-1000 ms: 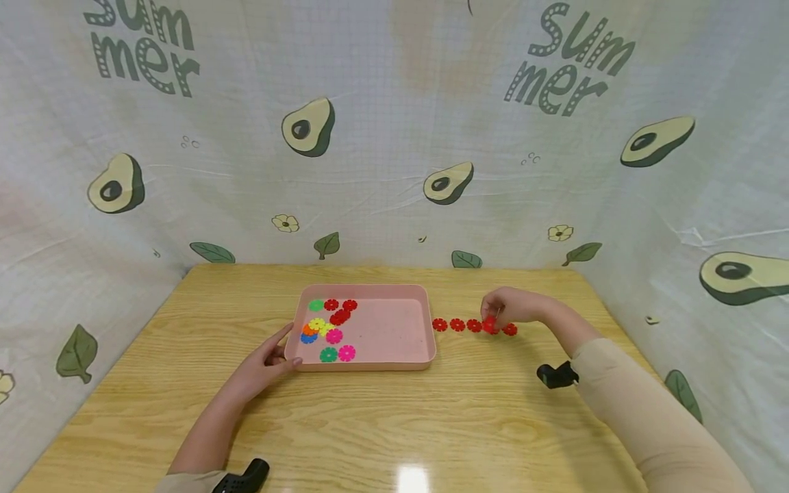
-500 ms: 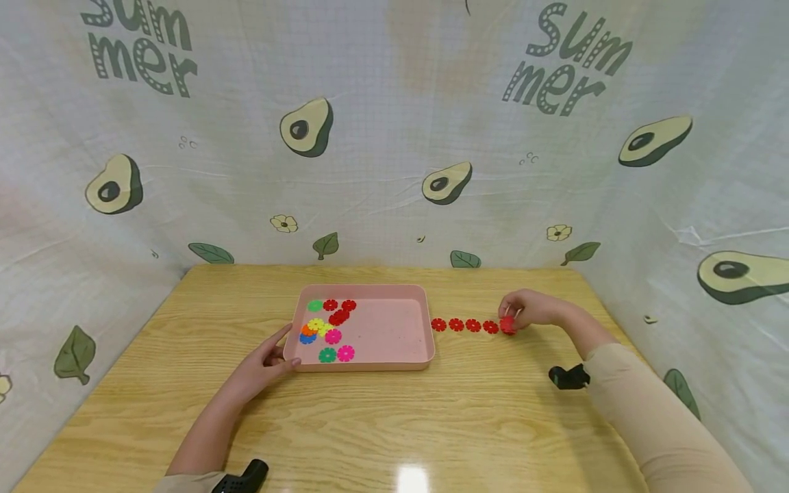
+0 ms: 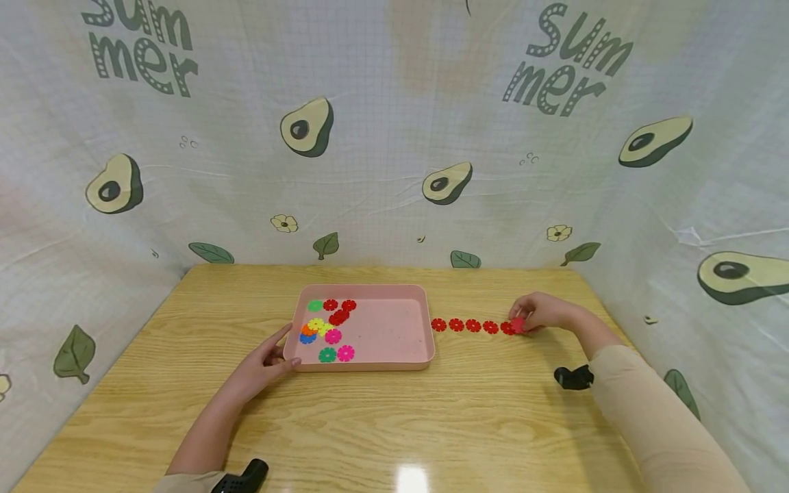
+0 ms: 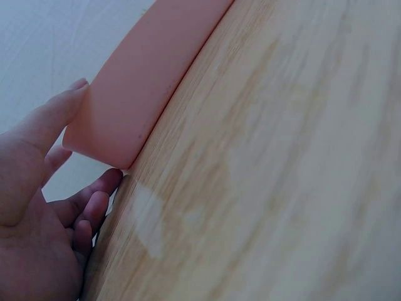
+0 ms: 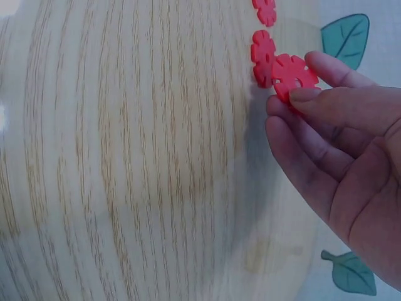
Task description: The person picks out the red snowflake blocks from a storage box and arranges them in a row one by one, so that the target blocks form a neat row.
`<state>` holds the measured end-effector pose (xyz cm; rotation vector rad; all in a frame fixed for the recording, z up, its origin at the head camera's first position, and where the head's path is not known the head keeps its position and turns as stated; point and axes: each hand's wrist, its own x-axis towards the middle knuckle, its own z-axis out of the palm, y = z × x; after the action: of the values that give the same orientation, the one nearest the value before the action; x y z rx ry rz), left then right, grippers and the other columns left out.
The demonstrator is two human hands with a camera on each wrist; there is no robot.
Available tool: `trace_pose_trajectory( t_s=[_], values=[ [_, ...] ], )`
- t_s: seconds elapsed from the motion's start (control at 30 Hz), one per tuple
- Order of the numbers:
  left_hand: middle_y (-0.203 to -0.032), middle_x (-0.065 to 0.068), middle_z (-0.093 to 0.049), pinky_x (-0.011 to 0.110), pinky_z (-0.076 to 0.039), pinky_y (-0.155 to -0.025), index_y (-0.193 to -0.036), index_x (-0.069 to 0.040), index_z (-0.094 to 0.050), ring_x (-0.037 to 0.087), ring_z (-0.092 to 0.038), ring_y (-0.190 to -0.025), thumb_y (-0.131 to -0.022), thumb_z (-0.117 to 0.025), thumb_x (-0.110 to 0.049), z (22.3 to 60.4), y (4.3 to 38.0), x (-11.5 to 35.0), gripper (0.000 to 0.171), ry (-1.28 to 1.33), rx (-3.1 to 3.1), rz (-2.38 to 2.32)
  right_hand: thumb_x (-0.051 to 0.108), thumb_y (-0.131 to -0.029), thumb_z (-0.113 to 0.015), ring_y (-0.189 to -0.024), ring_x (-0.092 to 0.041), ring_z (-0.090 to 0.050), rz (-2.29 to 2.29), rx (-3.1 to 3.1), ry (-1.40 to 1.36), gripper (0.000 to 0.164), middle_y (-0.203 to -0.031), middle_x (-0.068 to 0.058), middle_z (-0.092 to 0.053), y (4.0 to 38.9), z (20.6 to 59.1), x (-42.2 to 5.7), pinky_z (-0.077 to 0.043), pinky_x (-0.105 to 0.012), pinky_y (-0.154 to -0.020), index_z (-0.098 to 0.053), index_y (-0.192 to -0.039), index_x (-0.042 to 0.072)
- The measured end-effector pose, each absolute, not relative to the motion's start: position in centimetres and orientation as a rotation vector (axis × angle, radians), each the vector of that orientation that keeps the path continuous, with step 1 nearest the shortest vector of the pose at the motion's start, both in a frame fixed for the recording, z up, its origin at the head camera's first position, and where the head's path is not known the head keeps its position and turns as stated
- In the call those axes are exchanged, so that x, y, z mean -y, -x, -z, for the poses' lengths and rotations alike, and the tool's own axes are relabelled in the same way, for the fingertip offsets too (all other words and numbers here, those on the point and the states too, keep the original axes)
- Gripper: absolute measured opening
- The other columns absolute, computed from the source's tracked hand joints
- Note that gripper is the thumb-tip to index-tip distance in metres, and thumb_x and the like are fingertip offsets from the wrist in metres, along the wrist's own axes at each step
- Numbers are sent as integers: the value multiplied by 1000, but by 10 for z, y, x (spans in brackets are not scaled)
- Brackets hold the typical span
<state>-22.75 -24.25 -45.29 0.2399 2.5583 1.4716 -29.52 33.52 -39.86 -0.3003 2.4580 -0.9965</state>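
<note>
On the table's right part my right hand (image 3: 541,311) pinches a red plastic snowflake disc (image 5: 293,78) between thumb and fingers. This disc is tilted and overlaps the right end of a row of flat red discs (image 3: 472,325), which runs from the tray's right side. My left hand (image 3: 261,370) holds the near left corner of a pink tray (image 3: 394,366). In the left wrist view its thumb (image 4: 59,113) lies against the tray wall (image 4: 138,88), and the lower fingers are curled below the corner.
Inside the tray's left half lie several loose discs: red ones (image 3: 339,317), a yellow one (image 3: 316,324), a blue one (image 3: 307,339), pink ones (image 3: 346,353) and green ones (image 3: 328,355). A printed cloth (image 3: 370,198) hangs behind the wooden table (image 3: 370,424).
My right hand has moved right along the row to its far end, with a red snowflake disc in its fingers. The left hand and the tray have stayed put.
</note>
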Motion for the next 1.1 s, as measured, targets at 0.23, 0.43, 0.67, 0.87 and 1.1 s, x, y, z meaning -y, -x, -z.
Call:
trace_pose_trajectory(
  t_s=[0.23, 0.43, 0.67, 0.87, 1.1],
  values=[
    [-107, 12, -57, 30, -41, -71, -155, -13, -26, 23, -47, -89, -92, -69, -28, 454, 228, 242, 78, -243, -2557, -1471, -13, -83, -59, -71, -20, -55, 997, -2452, 239, 22, -85, -16, -59, 296, 403, -342, -52, -36, -67, -63, -103, -6],
    [-108, 12, -57, 30, -42, -72, -155, -12, -26, 23, -47, -89, -92, -70, -27, 455, 229, 242, 78, -239, -2556, -1477, -13, -81, -60, -71, -19, -55, 965, -2463, 249, 24, -86, -13, -59, 297, 404, -346, -53, -37, -66, -64, -104, -6],
    [-105, 11, -56, 30, -41, -71, -155, -12, -26, 23, -47, -87, -92, -70, -27, 455, 229, 242, 78, -243, -2555, -1477, -15, -80, -61, -71, -17, -55, 947, -2476, 285, 24, -86, -12, -61, 298, 407, -348, -52, -36, -65, -65, -103, -7],
    [-105, 11, -56, 30, -40, -71, -155, -12, -26, 23, -47, -88, -92, -70, -26, 455, 229, 243, 78, -242, -2541, -1492, -12, -81, -65, -68, -17, -52, 914, -2506, 329, 22, -81, -8, -59, 298, 408, -349, -49, -34, -61, -66, -102, -7],
    [-106, 12, -56, 30, -41, -72, -155, -12, -26, 23, -47, -89, -92, -69, -27, 455, 229, 243, 78, -238, -2549, -1478, -5, -78, -75, -75, -19, -51, 836, -2581, 297, 22, -86, -10, -60, 297, 408, -345, -48, -31, -64, -68, -99, -2]
  ],
)
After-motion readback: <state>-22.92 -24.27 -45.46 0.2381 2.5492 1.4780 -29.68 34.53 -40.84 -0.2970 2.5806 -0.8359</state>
